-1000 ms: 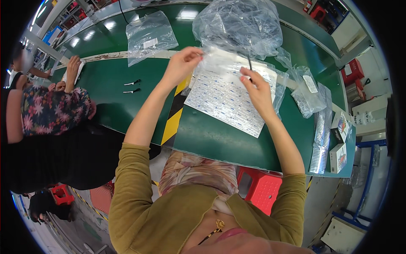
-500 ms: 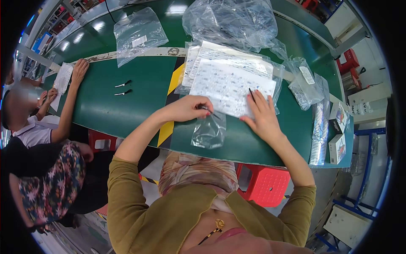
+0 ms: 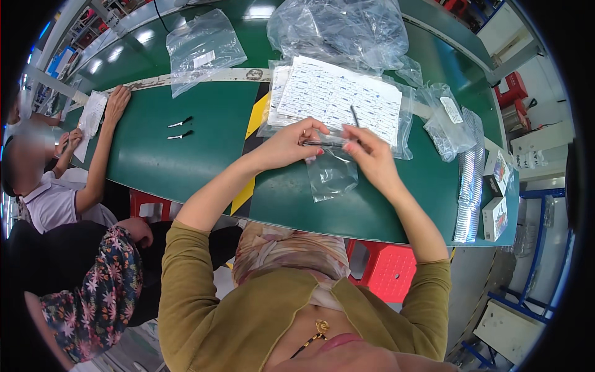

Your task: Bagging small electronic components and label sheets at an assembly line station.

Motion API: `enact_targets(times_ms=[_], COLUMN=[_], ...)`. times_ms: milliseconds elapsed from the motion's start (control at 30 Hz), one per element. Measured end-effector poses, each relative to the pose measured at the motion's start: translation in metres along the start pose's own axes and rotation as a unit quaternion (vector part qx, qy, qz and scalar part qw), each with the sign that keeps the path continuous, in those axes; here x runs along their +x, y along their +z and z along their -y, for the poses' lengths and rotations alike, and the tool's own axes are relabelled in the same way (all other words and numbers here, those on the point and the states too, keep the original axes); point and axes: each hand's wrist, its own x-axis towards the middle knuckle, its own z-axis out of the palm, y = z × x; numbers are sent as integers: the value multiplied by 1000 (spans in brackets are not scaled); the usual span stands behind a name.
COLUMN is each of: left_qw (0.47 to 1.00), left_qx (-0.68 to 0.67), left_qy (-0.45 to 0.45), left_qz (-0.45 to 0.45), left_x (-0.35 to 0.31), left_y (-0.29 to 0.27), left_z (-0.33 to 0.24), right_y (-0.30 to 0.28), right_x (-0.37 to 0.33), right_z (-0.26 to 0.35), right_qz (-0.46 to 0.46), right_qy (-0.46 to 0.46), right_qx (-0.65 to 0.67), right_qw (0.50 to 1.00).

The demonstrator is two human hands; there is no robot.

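Over the near edge of the paper stack, both my hands are together at a small clear plastic bag (image 3: pixel 332 180) that hangs below them. My left hand (image 3: pixel 288 147) is closed around a slim dark stick-like piece (image 3: pixel 322 144) and the top of the bag. Facing it, my right hand (image 3: pixel 374 162) pinches the bag's upper edge with thumb and fingers. Whether the dark piece is inside the bag or in front of it, I cannot tell. Under and beyond my hands lie white sheets (image 3: pixel 338 93) covered in blue marks, with a thin dark stick (image 3: pixel 354 116) on top.
Two small silver-and-black pieces (image 3: pixel 180 128) lie on the green table (image 3: pixel 204 155) at left. A flat clear bag (image 3: pixel 207 49) and a heap of plastic bags (image 3: pixel 341 34) are behind. At right are a filled bag (image 3: pixel 443 124), silver strips (image 3: pixel 469 180) and small boxes (image 3: pixel 495 218). A co-worker (image 3: pixel 68 192) sits left.
My right hand has come off the sheets toward my left hand and now pinches the bag. The bag has moved slightly right and up. The top sheet and the stick on it have shifted.
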Motion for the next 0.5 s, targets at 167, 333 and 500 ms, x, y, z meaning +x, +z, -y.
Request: enact_targets(times_ms=[167,333,500], left_qw=[986,988,973], left_qx=[-149,-132,-224], left_qy=[-21,-61,-23], left_qz=[-68,-60,-46], left_x=[0,-1,-10], left_y=[3,5,-3], left_z=[5,9,12], right_y=[23,24,28], right_x=[-2,-9,-9], right_z=[-15,3,6], right_qz=[-6,-39,-83], right_qy=[50,71,153], right_qx=[74,86,154], right_qw=[996,993,973])
